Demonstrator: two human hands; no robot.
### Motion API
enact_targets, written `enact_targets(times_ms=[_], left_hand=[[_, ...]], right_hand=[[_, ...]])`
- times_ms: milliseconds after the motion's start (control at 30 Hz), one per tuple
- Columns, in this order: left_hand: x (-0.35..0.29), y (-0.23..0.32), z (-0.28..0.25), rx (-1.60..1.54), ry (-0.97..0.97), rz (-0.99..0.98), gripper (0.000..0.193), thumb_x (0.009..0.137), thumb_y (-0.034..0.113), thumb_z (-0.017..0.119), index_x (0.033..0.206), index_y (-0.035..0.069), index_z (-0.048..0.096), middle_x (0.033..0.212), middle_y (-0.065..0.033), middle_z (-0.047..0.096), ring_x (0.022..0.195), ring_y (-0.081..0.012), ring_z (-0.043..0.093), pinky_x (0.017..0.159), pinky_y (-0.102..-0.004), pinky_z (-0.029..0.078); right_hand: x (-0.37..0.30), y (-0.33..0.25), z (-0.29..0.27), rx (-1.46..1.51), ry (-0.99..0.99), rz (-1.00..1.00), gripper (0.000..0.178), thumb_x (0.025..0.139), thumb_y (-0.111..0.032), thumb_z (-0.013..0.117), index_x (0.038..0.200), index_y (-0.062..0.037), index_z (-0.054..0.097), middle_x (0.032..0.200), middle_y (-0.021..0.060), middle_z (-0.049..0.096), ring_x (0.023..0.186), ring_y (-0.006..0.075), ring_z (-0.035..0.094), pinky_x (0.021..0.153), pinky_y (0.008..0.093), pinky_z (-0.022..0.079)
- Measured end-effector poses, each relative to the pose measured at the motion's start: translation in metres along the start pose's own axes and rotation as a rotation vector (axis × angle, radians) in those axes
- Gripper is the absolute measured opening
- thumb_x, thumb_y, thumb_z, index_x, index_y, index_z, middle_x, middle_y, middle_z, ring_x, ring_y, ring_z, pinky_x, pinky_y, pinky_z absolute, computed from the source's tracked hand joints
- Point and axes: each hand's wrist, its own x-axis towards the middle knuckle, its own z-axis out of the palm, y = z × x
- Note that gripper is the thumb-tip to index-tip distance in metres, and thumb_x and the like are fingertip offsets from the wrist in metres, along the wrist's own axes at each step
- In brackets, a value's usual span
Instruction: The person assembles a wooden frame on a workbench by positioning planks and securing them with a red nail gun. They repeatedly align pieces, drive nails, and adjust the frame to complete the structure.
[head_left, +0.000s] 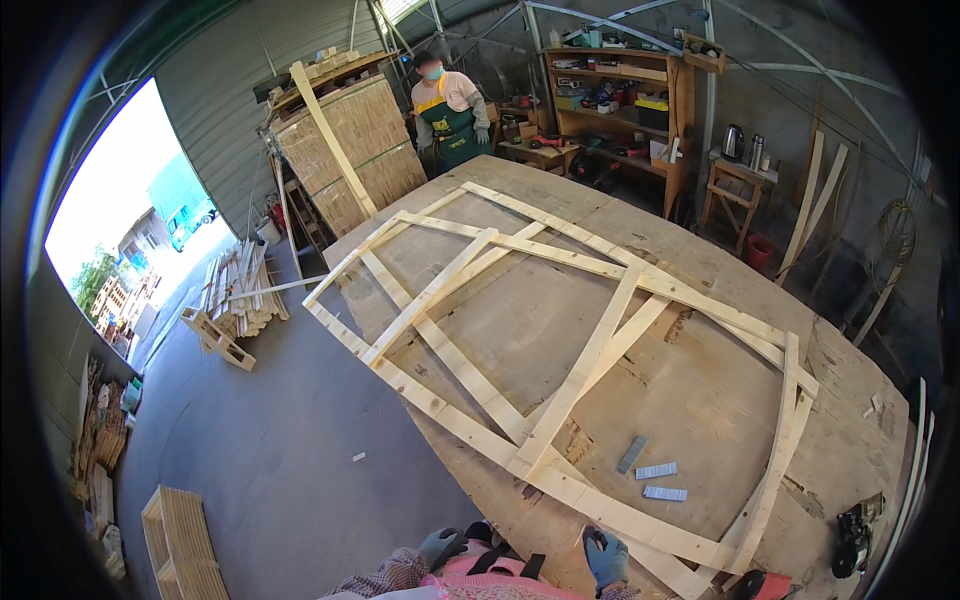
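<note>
Two pale wooden frames of nailed slats lie overlapping and skewed on a large worktable point(730, 400); the upper wooden frame point(590, 370) has crossbars. My right hand point(605, 560), in a blue-grey glove, is at the near edge, beside the front rail, fingers curled together; a small pale bit shows at its fingertips, too small to name. My left hand point(443, 545), gloved too, hangs at my waist, off the table, its fingers loosely out and nothing visible in them. Three strips of staples point(656, 471) lie on the tabletop inside the frame.
A black tool point(858, 535) sits at the table's right corner, near a red and black object point(765, 586). Beyond the table stands a person point(450, 115) in a green apron. Stacked boards point(350, 140), a shelf point(620, 110) and slat piles point(240, 290) stand around.
</note>
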Motion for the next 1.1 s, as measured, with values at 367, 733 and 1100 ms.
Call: enact_targets(times_ms=[367,733,1100], left_hand=[[-0.003,0.006,0.01,0.028,-0.034,0.006,0.038,0.085,0.021,0.055,0.113,-0.003,0.047,0.108,-0.0158,0.054,0.099,-0.0253,0.055,0.086,-0.0334,0.047],[0.041,0.024,0.003,0.336,-0.012,0.45,0.036,0.085,0.008,0.051,0.119,-0.001,0.044,0.108,-0.0087,0.055,0.093,-0.018,0.055,0.08,-0.0282,0.046],[0.068,0.101,0.058,1.546,-0.203,0.98,0.054,0.075,0.03,0.058,0.125,0.015,0.043,0.132,-0.0178,0.033,0.12,-0.0373,0.03,0.1,-0.0464,0.023]], right_hand=[[-0.018,0.016,0.0,0.193,0.047,-0.007,0.048,0.073,-0.021,0.066,0.115,-0.0028,0.052,0.098,0.0132,0.062,0.089,0.0247,0.06,0.078,0.033,0.047],[-0.03,0.029,0.0,0.412,-0.019,0.24,0.036,0.08,-0.014,0.059,0.112,-0.0002,0.054,0.102,0.0123,0.062,0.092,0.018,0.06,0.081,0.0278,0.046],[-0.05,0.002,0.055,0.322,0.007,0.487,0.038,0.08,-0.016,0.059,0.116,-0.002,0.052,0.103,0.0125,0.061,0.091,0.017,0.06,0.079,0.0263,0.045]])
